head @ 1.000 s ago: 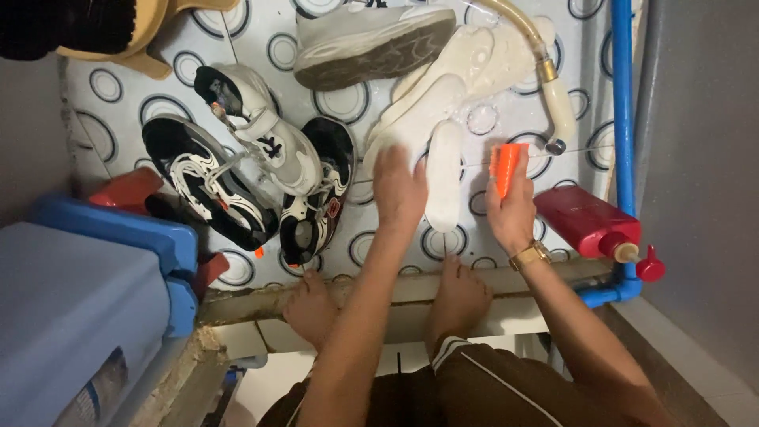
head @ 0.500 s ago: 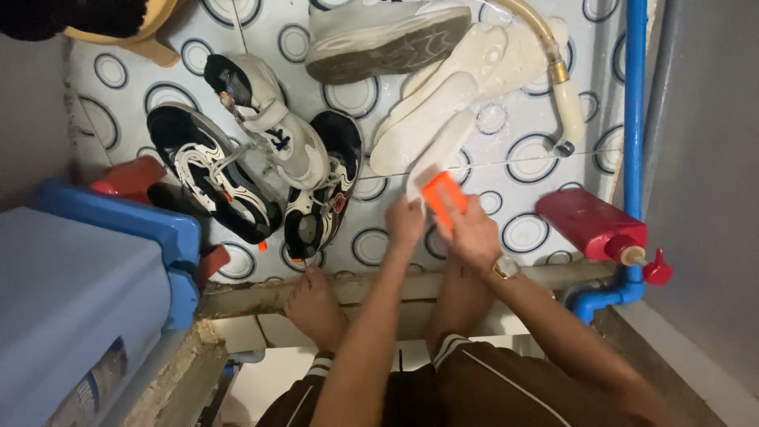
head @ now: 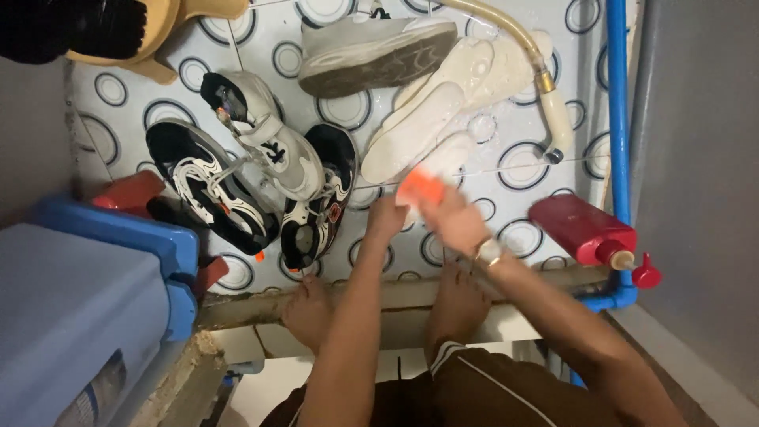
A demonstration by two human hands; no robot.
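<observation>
My right hand [head: 457,223] is closed around a small orange brush [head: 419,188], which looks blurred and lies against the near end of a white insole [head: 444,156] on the wet tiled floor [head: 506,162]. Just left of it, my left hand [head: 387,218] grips the near end of that same insole. A watch sits on my right wrist. More white insoles [head: 431,107] lie just beyond, soapy and wet. My bare feet [head: 310,311] rest on the concrete step below my hands.
Left of my hands lie two black-and-white sneakers [head: 207,186] and a grey-white one [head: 273,142]; a grey sneaker [head: 371,51] lies at the top. A hose [head: 545,103], a red bottle [head: 583,229] and a blue pipe [head: 617,119] are right. A blue container [head: 79,316] stands near left.
My right hand has brought the orange brush from the right onto the insole's near end, towards my left hand. My left hand has drawn back to that near end.
</observation>
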